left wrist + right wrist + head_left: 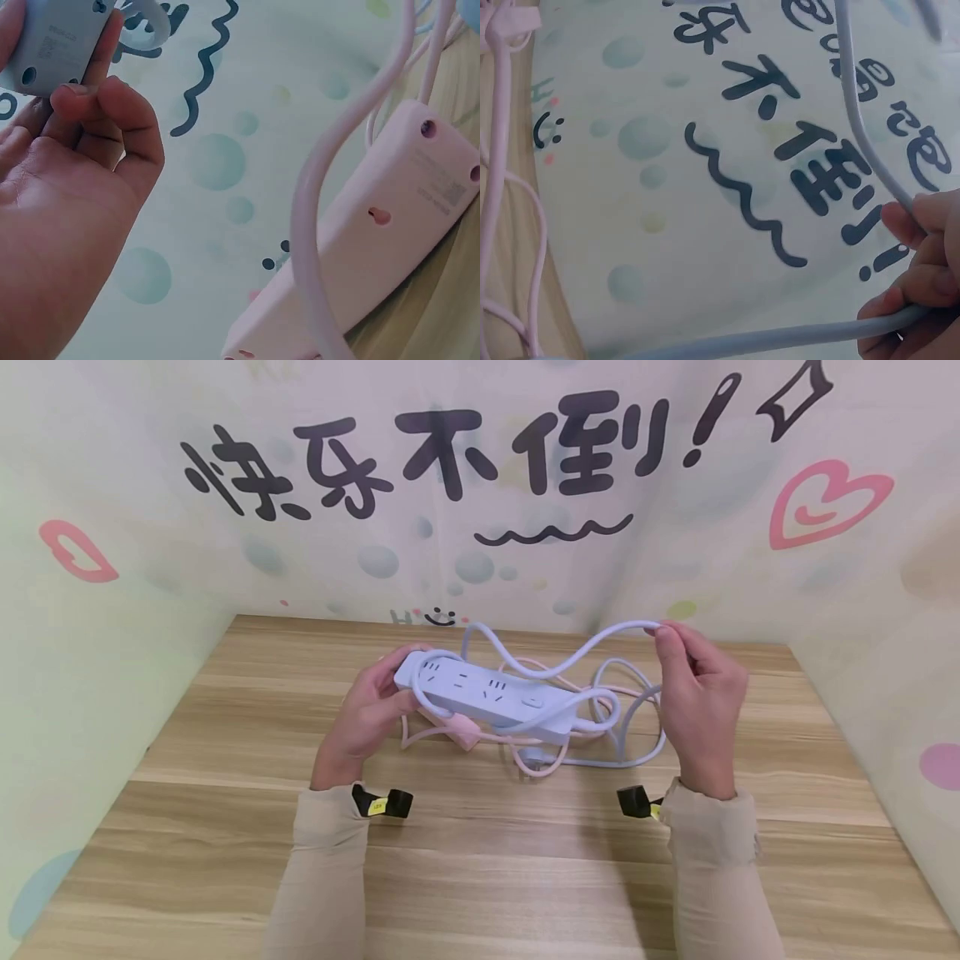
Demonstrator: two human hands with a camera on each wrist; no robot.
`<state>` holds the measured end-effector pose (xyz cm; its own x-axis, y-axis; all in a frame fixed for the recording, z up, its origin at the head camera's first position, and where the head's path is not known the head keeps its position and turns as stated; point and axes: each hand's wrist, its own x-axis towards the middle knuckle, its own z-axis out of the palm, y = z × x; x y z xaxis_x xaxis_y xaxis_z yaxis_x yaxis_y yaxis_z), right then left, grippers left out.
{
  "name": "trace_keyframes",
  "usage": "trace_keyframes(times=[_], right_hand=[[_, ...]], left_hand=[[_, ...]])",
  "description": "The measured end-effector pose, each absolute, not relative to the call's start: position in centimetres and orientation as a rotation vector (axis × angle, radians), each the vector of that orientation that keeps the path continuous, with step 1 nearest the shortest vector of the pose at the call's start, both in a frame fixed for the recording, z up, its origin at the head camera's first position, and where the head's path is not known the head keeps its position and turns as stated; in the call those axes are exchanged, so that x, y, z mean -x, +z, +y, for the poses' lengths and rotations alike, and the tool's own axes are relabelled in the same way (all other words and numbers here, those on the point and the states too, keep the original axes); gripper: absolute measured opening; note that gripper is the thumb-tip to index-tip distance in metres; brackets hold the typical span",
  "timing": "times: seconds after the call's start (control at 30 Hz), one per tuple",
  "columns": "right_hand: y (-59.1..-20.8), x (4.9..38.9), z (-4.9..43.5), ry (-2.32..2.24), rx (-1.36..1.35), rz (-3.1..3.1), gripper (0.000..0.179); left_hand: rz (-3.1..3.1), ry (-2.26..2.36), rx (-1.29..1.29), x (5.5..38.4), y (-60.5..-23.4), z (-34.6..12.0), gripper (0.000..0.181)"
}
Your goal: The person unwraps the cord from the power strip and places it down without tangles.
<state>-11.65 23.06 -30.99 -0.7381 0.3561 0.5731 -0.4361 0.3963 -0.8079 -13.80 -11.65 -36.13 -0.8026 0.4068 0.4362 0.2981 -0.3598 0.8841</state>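
A pale blue power strip [480, 693] is tilted above the table, with its sockets and switch facing up. My left hand [367, 714] grips its left end; the left wrist view shows the fingertips at the strip's labelled underside [56, 49]. A loop of blue cord passes over that end. Up at the right, my right hand [705, 702] pinches the blue cord [627, 626] between thumb and fingers. A second stretch of cord [780, 335] runs through its lower fingers in the right wrist view. The cord's plug [532, 757] lies below the strip.
Beneath the blue strip lies a pink power strip [461, 732], mostly covered in the head view. Its pink cord [551, 770] tangles with blue loops on the wooden table [480, 877]. A printed cloth backdrop [337, 560] stands behind the table's far edge.
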Motion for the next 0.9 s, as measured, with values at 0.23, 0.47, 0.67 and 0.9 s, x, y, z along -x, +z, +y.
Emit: trace_keyframes(times=[0.23,0.47,0.67,0.9], right_hand=[[-32.2,12.9,24.2,1.254,0.083,-2.067,0.021],[-32.4,12.9,25.1,1.175,0.114,-2.259,0.024],[-32.1,12.6,25.3,1.143,0.061,-2.457,0.027],[-32.3,12.5,25.7,1.074,-0.055,-2.655,0.03]], left_hand=[[1.532,2.455,-1.015,13.8,-36.2,-12.2,0.04],[1.556,2.509,-0.957,13.8,-35.9,-12.1,0.04],[1.606,2.63,-0.865,13.9,-35.8,-11.9,0.036],[1.708,2.714,-0.731,14.2,-35.9,-11.8,0.035]])
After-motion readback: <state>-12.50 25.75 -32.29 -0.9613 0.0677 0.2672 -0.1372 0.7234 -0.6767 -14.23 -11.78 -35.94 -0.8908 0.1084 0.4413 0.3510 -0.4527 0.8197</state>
